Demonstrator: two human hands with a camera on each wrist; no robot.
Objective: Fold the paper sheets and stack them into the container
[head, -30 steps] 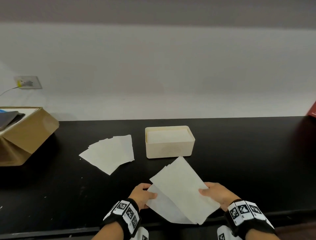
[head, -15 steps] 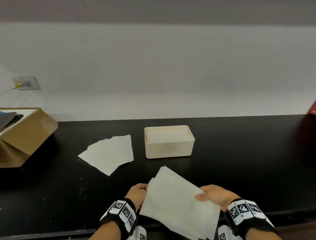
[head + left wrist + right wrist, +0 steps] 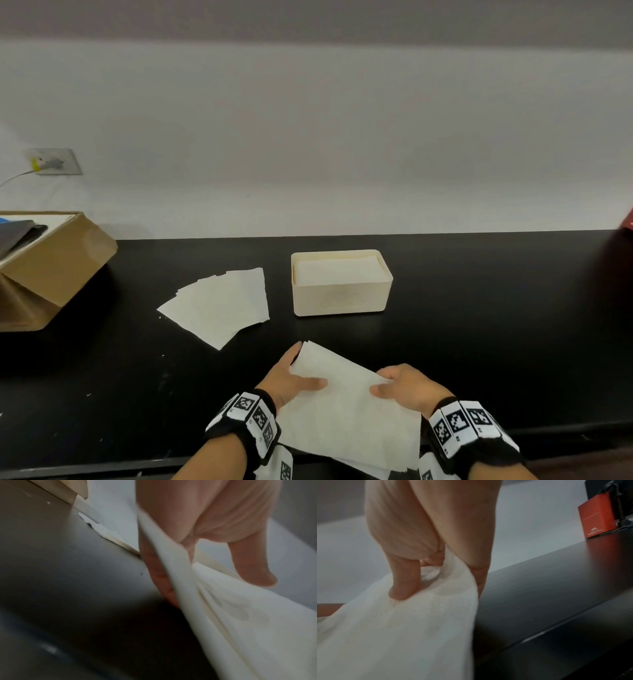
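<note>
Paper sheet [image 3: 346,407] held between both hands over the worktop's [image 3: 479,325] near edge, long axis running from far-left corner to near-right. Left hand [image 3: 291,380] and right hand [image 3: 404,387] each pinch an edge, thumbs on top. Container [image 3: 340,294] stands beyond.

white wall [image 3: 342,137] | black counter [image 3: 496,325] | wall socket [image 3: 56,161]

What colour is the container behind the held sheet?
Cream, the container matches the paper; clearest in the head view.
</note>
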